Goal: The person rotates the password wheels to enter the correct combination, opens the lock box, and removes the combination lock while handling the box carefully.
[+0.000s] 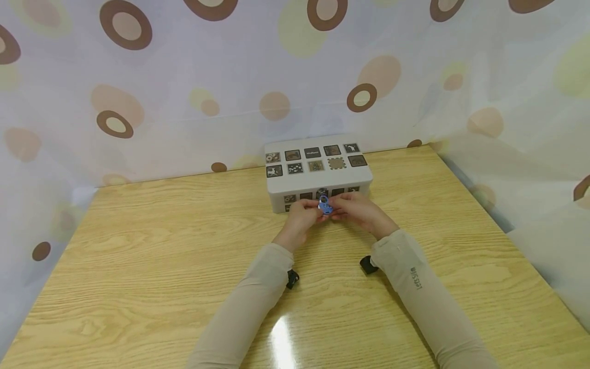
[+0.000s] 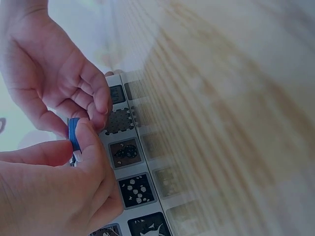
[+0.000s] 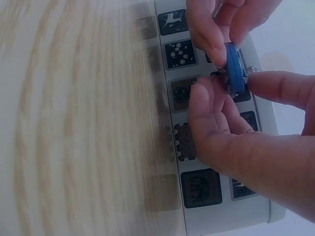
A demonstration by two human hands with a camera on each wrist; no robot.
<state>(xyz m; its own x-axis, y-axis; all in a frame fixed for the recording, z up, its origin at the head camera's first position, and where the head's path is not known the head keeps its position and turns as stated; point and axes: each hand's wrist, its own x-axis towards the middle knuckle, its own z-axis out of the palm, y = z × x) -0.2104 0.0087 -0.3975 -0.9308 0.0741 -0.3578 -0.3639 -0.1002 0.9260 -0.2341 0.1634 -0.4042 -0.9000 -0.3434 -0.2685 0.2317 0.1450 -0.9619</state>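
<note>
A small blue lock-shaped item with a ring at its top is held up between both hands, in front of a white box. In the left wrist view, the left hand pinches its blue edge between thumb and forefinger. From the other side, the right hand holds it with curled fingers, its thumb at a small metal part on the flat face. In the head view, the left hand and right hand nearly meet there. The item's exact kind is hard to tell.
Dark square pictures cover the box's top and front; it stands at the back of the wooden table. A white curtain with brown circles hangs behind and beside the table. Black wrist straps show beneath the sleeves.
</note>
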